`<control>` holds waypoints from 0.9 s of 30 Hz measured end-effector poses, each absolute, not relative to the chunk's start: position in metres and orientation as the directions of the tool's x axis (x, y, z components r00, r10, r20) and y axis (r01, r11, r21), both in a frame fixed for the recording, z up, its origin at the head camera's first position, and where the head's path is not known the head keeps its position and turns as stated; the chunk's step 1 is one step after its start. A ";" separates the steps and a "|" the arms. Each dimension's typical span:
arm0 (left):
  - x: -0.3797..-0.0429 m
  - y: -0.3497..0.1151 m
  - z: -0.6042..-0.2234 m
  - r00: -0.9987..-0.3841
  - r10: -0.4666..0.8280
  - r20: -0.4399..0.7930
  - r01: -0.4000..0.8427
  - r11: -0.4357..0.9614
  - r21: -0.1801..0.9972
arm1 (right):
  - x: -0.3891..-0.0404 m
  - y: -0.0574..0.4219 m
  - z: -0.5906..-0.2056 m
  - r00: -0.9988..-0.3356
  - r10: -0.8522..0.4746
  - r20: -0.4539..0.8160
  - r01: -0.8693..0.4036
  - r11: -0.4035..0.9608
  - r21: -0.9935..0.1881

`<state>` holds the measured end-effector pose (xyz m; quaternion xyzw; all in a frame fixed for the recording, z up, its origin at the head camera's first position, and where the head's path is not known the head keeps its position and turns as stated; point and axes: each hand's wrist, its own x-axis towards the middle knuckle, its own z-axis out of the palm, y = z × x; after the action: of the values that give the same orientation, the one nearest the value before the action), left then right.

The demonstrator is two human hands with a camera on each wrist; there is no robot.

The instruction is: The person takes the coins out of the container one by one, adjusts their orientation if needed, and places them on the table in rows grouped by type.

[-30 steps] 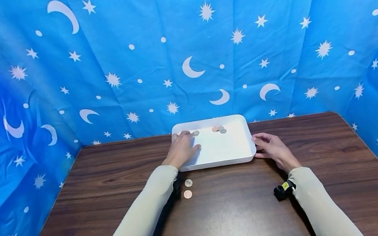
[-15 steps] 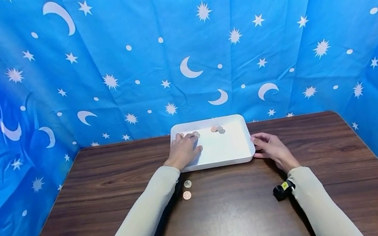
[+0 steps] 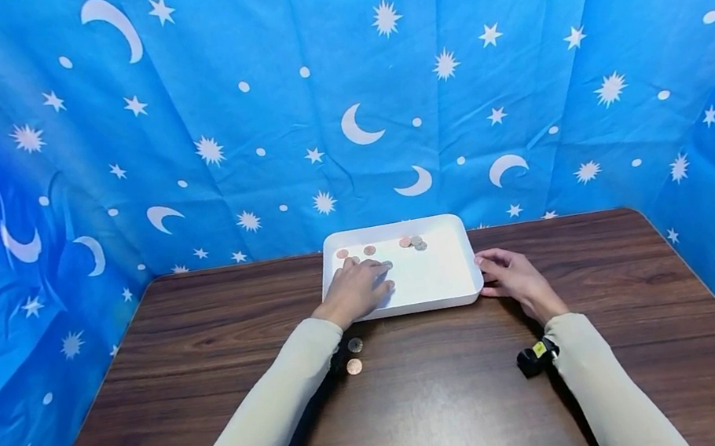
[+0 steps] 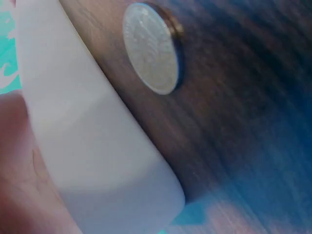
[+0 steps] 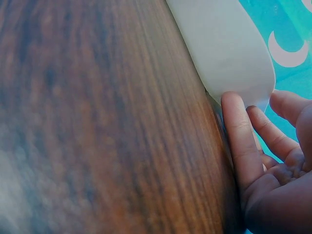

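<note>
A white tray (image 3: 435,277) lies at the far side of the table. My left hand (image 3: 355,291) reaches over its near left side, fingers extended, a fingertip touching a silver coin (image 3: 389,264) on the tray floor. Behind these fingers are a copper coin (image 3: 342,254), a second brownish coin (image 3: 369,250) and a partly covered coin (image 3: 355,260). A cluster of coins (image 3: 417,243) sits near the tray's back wall. My right hand (image 3: 518,278) rests its fingertips against the tray's right end; the right wrist view shows its fingers (image 5: 237,122) on the outer wall.
On the wooden table (image 3: 447,406), in front of the tray, lie a silver-coloured coin (image 3: 355,345) and a copper coin (image 3: 354,367), close to my left forearm. A blue cloth (image 3: 280,109) with moons and stars hangs behind the table and at both sides.
My left hand has moved right and slightly nearer inside the tray, with a silver coin at its fingertip. Coins at the back left have come into view. My right hand stays on the tray's end.
</note>
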<state>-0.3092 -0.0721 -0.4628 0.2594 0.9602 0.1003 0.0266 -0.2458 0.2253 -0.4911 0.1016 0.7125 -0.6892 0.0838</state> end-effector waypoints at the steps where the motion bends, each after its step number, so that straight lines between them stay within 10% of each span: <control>1: -0.309 -0.072 -0.462 -0.863 0.505 -0.003 0.493 0.844 0.212 | -0.246 0.226 -0.491 -0.965 0.030 -0.259 0.260 0.029 -0.965; 14: -0.326 -0.066 -0.462 -0.954 0.301 -0.007 0.213 0.691 0.690 | -0.246 0.225 -0.496 -0.969 0.024 -0.246 0.247 0.020 -0.969; 27: -0.339 -0.056 -0.468 -0.976 0.175 -0.133 0.002 0.611 0.792 | -0.248 0.226 -0.493 -0.966 0.030 -0.257 0.258 0.029 -0.966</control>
<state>-0.3389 -0.0555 -0.4675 0.0494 0.8920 0.4383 0.0987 -0.2483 0.2264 -0.4929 0.1010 0.7124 -0.6895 0.0827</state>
